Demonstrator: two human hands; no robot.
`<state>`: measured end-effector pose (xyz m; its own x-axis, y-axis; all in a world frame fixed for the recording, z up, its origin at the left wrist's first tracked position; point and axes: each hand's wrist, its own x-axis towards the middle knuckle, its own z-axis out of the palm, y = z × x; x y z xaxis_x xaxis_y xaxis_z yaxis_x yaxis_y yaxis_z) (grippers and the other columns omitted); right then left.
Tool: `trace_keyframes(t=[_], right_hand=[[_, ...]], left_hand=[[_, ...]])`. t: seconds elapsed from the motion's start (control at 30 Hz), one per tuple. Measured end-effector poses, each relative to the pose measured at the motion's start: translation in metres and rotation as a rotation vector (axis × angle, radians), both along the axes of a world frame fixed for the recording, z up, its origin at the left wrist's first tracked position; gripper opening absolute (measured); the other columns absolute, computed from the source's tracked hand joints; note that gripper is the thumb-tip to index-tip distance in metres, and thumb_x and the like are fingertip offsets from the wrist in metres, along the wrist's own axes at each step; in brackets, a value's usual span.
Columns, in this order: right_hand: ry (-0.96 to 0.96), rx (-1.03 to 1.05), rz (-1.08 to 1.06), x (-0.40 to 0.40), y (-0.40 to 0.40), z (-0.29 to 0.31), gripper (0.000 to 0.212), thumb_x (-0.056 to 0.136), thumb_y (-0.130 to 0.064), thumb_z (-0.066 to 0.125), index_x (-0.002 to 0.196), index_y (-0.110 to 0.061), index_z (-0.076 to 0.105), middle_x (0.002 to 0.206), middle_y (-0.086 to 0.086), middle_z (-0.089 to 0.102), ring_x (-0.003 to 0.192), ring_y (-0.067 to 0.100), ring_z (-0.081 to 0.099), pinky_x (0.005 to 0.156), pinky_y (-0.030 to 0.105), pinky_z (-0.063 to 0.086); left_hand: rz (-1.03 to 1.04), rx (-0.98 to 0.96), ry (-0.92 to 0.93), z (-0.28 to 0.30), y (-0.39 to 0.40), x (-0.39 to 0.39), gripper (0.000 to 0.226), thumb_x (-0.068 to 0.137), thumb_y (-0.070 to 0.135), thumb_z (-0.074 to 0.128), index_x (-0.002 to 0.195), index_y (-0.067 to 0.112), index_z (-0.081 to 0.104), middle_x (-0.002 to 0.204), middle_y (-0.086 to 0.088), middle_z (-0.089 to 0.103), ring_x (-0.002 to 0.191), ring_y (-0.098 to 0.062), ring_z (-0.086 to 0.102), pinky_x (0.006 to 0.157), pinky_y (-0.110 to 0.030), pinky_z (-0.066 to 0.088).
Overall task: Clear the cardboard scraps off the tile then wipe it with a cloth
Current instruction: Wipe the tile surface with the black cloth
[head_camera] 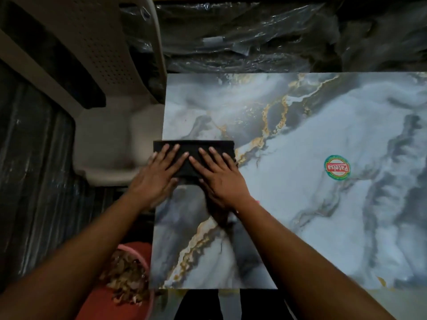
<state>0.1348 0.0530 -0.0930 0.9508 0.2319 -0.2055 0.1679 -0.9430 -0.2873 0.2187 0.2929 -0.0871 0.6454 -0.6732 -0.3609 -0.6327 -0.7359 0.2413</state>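
Observation:
A large glossy marble-patterned tile (300, 204), grey and white with gold veins, fills the middle and right of the view. A folded black cloth (196, 147) lies flat near the tile's left edge, overhanging it slightly. My left hand (159, 174) and my right hand (218, 179) both press palm-down on the cloth, fingers spread and pointing away from me. No cardboard scraps are visible on the tile. Brown scraps (127, 280) sit in a red bucket (101, 303) at the lower left, beside the tile.
A round red and green sticker (337, 167) is stuck on the tile's right half. A beige plastic chair (108, 125) stands to the left of the tile. Dark plastic-wrapped bundles (254, 38) lie beyond the far edge.

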Motion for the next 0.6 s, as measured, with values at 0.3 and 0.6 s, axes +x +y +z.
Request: trace_keyframes(t=[0.3,0.6], right_hand=[[-0.013,-0.030,0.000,0.224,-0.071,0.001,0.058,0.110,-0.043,0.032,0.165,-0.039,0.013,0.174,0.000,0.008,0.160,0.025,0.005,0.128,0.049,0.009],[-0.052,-0.069,0.057,0.213,-0.080,-0.006,0.060,0.108,-0.047,0.030,0.165,-0.038,0.014,0.174,0.003,0.010,0.160,0.026,0.007,0.127,0.048,0.010]], left_hand=[[0.091,-0.089,0.018,0.004,-0.087,0.219,0.065,0.109,0.020,0.044,0.162,0.003,0.009,0.170,-0.018,0.001,0.157,-0.041,-0.002,0.125,-0.043,0.003],[0.055,-0.023,0.000,0.000,-0.084,0.213,0.077,0.094,0.044,0.029,0.163,0.014,0.009,0.171,-0.017,0.002,0.156,-0.045,-0.002,0.123,-0.061,0.006]])
